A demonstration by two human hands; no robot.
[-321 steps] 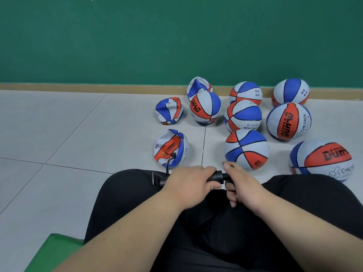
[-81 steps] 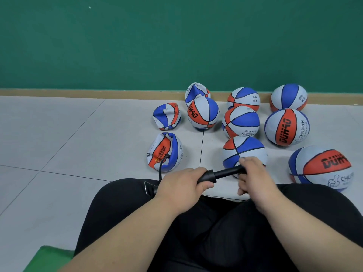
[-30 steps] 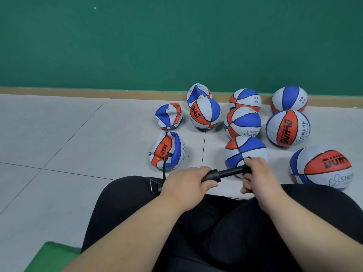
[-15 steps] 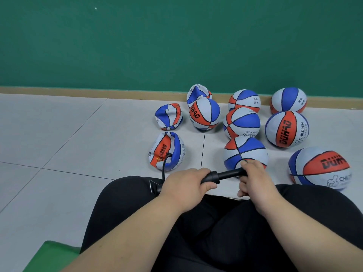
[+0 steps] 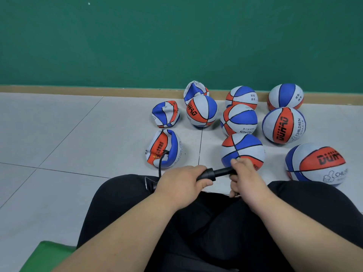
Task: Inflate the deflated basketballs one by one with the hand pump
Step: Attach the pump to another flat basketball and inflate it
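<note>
Left hand (image 5: 182, 183) grips the pump (image 5: 206, 175); right hand (image 5: 245, 175), gripping its rod (image 5: 223, 171), has pushed inward. The ball (image 5: 164, 149) ahead of the left hand stays crumpled.

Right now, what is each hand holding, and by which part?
Both hold the hand pump: the left hand grips its barrel, the right hand grips the handle end.

Both bare forearms extend forward over the lap and converge toward the knees. The left hand (image 5: 179, 183) lies knuckles up, fingers curled round the barrel of the hand pump (image 5: 213, 173). The right hand (image 5: 246, 178) wraps its fingers round the pump's handle end, near the left hand and apart from it.
</note>
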